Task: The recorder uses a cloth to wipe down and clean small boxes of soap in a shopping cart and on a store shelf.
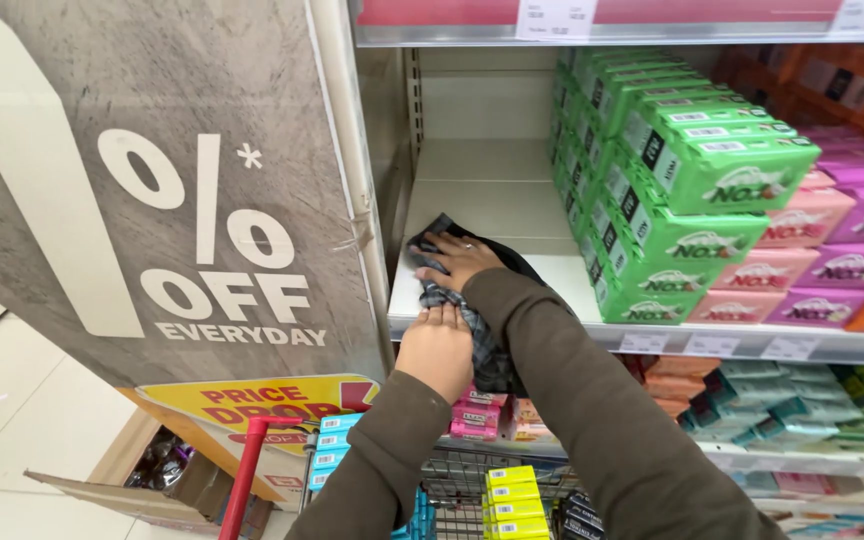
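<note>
Up on the white shelf [512, 195], the right hand [460, 258] lies flat, fingers spread, pressing a dark cloth [452, 290]. Just nearer, the left hand [439, 350] curls closed on the cloth's hanging end. Green packs [692, 180] stand stacked to the right.

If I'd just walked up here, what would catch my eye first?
Likely the big grey discount sign filling the left side, then the stacks of bright green packets on the right of the white shelf. Between them, the right hand presses a dark cloth on the bare shelf, while the left hand grips its hanging end.
</note>
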